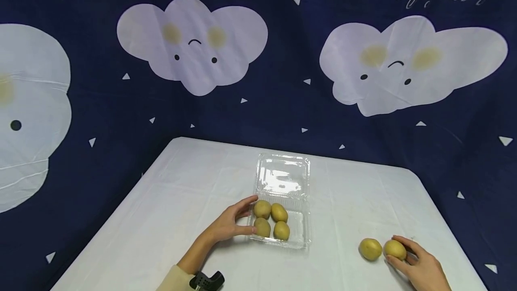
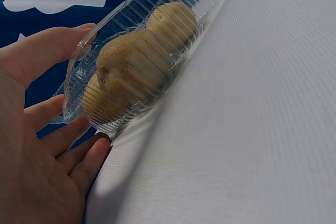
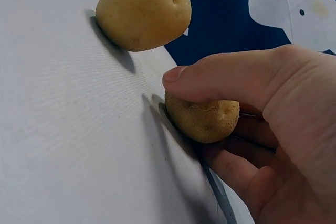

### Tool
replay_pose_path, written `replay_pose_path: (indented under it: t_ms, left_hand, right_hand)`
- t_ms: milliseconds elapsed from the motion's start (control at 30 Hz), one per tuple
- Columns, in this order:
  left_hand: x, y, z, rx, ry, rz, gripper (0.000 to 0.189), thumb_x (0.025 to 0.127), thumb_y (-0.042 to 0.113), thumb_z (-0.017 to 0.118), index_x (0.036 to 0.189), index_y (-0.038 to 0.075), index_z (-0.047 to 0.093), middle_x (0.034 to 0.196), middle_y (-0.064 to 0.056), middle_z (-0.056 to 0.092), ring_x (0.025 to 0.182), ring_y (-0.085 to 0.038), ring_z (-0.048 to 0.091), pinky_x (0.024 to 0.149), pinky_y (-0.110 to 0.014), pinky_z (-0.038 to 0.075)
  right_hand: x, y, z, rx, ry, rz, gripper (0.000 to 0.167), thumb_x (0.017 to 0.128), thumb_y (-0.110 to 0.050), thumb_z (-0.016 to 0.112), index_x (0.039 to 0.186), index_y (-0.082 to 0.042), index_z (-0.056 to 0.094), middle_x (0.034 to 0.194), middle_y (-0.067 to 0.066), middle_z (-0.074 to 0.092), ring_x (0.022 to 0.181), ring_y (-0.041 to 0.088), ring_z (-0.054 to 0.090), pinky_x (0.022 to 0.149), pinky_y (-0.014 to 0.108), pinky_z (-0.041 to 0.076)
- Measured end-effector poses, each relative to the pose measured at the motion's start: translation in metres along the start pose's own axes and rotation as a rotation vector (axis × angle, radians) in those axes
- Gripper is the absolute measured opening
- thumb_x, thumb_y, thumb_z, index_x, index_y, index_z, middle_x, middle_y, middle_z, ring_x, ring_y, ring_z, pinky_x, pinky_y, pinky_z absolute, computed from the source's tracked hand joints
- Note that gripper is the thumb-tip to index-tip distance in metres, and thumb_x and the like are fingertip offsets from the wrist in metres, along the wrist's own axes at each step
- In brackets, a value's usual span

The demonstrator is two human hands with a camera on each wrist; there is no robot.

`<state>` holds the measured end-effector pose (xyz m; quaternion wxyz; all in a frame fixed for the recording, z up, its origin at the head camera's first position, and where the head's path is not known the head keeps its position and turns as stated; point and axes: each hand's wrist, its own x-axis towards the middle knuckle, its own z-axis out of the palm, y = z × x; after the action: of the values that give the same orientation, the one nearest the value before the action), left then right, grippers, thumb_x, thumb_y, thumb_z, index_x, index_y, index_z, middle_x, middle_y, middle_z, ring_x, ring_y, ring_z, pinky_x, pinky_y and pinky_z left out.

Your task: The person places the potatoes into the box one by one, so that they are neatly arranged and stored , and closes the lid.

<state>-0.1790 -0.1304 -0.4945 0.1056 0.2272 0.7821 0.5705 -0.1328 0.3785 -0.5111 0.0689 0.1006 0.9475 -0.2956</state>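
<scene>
A clear plastic clamshell container (image 1: 299, 230) lies on the table with its lid (image 1: 281, 175) folded back. Several yellow potatoes (image 1: 279, 213) sit in the left part of its base. My left hand (image 1: 226, 224) is at the container's left side, thumb and fingers spread, fingertips right at the rim; the left wrist view shows the potatoes (image 2: 131, 64) through the ribbed wall. To the right, my right hand (image 1: 422, 264) grips a potato (image 1: 395, 249) between thumb and fingers, close over the cloth. Another potato (image 1: 370, 249) rests just left of it, apart from the hand.
White cloth covers the table (image 1: 194, 183), whose far edge meets a dark blue curtain (image 1: 291, 116) printed with clouds and triangles. A black strap device (image 1: 207, 280) is on the left wrist, over a beige sleeve (image 1: 175, 279).
</scene>
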Motion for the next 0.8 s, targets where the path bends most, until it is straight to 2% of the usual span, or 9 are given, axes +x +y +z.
replay_pose_path:
  t_ms: [233, 333, 533, 667, 767, 800]
  left_hand:
    - [-0.0005, -0.0017, 0.0014, -0.006, 0.006, 0.007, 0.083, 0.077, 0.016, 0.078, 0.147, 0.015, 0.032, 0.153, -0.014, 0.032, 0.137, -0.031, 0.039, 0.115, -0.045, 0.036]
    - [-0.0009, -0.0014, 0.0011, -0.004, 0.004, 0.006, 0.084, 0.077, 0.016, 0.078, 0.147, 0.013, 0.032, 0.153, -0.014, 0.032, 0.137, -0.032, 0.039, 0.115, -0.046, 0.036]
    - [0.0012, -0.0002, 0.0011, 0.004, 0.000, 0.020, 0.085, 0.077, 0.015, 0.077, 0.147, 0.008, 0.030, 0.153, -0.015, 0.032, 0.137, -0.033, 0.039, 0.115, -0.047, 0.036]
    - [0.0024, -0.0007, 0.0015, 0.001, -0.001, 0.033, 0.085, 0.077, 0.014, 0.077, 0.147, 0.007, 0.030, 0.153, -0.015, 0.032, 0.138, -0.034, 0.037, 0.115, -0.047, 0.035]
    - [0.0022, -0.0006, 0.0010, 0.006, -0.004, 0.023, 0.085, 0.077, 0.015, 0.078, 0.147, 0.011, 0.031, 0.153, -0.014, 0.032, 0.137, -0.033, 0.038, 0.115, -0.047, 0.036]
    - [0.0020, -0.0007, 0.0007, 0.007, -0.006, 0.021, 0.085, 0.077, 0.015, 0.077, 0.147, 0.011, 0.031, 0.153, -0.014, 0.031, 0.137, -0.033, 0.038, 0.115, -0.047, 0.036]
  right_hand:
    - [-0.0020, -0.0010, -0.0016, -0.011, 0.038, 0.001, 0.095, 0.068, -0.067, 0.070, 0.139, -0.009, 0.044, 0.142, 0.030, 0.040, 0.127, 0.051, 0.039, 0.094, 0.060, 0.042]
    - [-0.0032, -0.0023, -0.0019, -0.011, 0.064, -0.009, 0.093, 0.067, -0.065, 0.072, 0.137, -0.008, 0.047, 0.140, 0.030, 0.042, 0.125, 0.050, 0.043, 0.091, 0.058, 0.045]
    - [-0.0031, -0.0010, -0.0036, -0.016, 0.107, -0.055, 0.090, 0.068, -0.061, 0.074, 0.135, -0.007, 0.049, 0.135, 0.033, 0.046, 0.114, 0.045, 0.057, 0.082, 0.048, 0.056]
    - [-0.0029, 0.0014, -0.0052, -0.014, 0.115, -0.071, 0.089, 0.068, -0.061, 0.074, 0.135, -0.007, 0.049, 0.133, 0.033, 0.047, 0.108, 0.041, 0.061, 0.075, 0.037, 0.060]
    - [-0.0037, 0.0014, -0.0056, -0.022, 0.127, -0.086, 0.087, 0.069, -0.060, 0.073, 0.135, -0.007, 0.050, 0.133, 0.033, 0.047, 0.109, 0.042, 0.061, 0.074, 0.037, 0.060]
    - [-0.0039, 0.0011, -0.0055, -0.028, 0.132, -0.091, 0.086, 0.070, -0.059, 0.073, 0.134, -0.007, 0.050, 0.133, 0.033, 0.048, 0.107, 0.041, 0.062, 0.072, 0.032, 0.060]
